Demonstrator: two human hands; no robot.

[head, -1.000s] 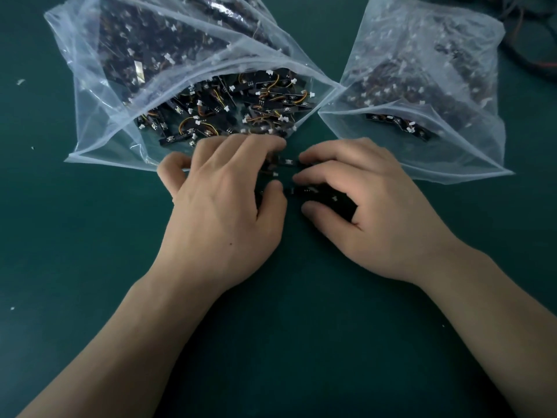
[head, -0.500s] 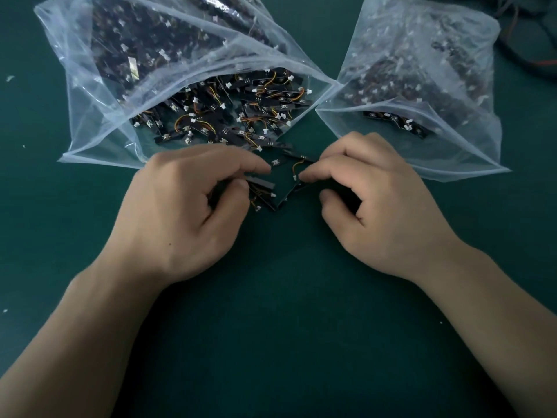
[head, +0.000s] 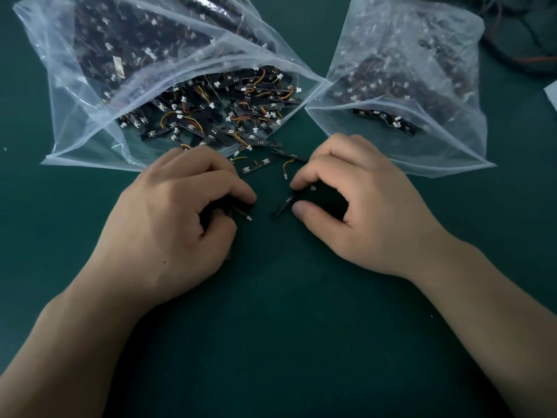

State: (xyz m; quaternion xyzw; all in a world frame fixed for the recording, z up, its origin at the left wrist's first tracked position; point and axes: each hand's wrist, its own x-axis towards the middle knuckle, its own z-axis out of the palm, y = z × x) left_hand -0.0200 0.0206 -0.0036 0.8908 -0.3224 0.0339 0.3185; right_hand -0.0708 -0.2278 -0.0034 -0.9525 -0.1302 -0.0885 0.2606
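Observation:
Two clear plastic bags lie open on the dark green mat. The left bag is full of small black circuit strips with orange wires and white plugs. The right bag holds the same kind of parts. A few loose strips lie between the bag mouths. My left hand has its fingers curled round a small bunch of strips, a white plug sticking out by the thumb. My right hand pinches one black strip between forefinger and thumb, its far end on the mat.
Dark cables with a red wire lie at the far right corner. A pale sheet corner shows at the right edge. Bare green mat spreads between my forearms.
My hands have drawn apart and toward me from the left bag's mouth. The left hand closed round a bunch of strips; the right hand now pinches a single strip.

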